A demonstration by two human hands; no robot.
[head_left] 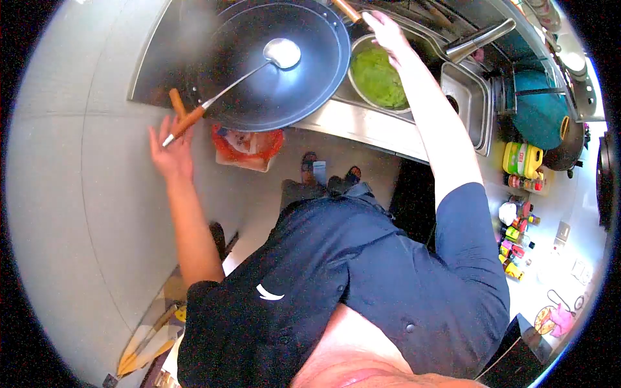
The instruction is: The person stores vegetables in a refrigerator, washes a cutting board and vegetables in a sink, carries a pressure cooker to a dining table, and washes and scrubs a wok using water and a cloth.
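A large dark wok [259,97] with wooden handles fills the upper middle of the view. Inside it rests a metal ladle [283,53], its wooden grip sticking out over the left rim. My left hand [173,152] is beneath the end of that grip, close to the wok's left handle [176,102]; its fingers are spread, partly covered by the ladle. At the far right end of the wok, my right hand [390,37] has its fingers closed at the right wooden handle [347,10]. Below that hand, a bowl of green leafy vegetables [380,76] stands in the sink.
A steel sink basin [467,103] with a faucet [482,42] lies to the right. A bin with a red bag [249,147] is under the wok's near edge. Yellow jug [522,160] and several bottles stand along the right wall. A grey wall [65,161] is on the left.
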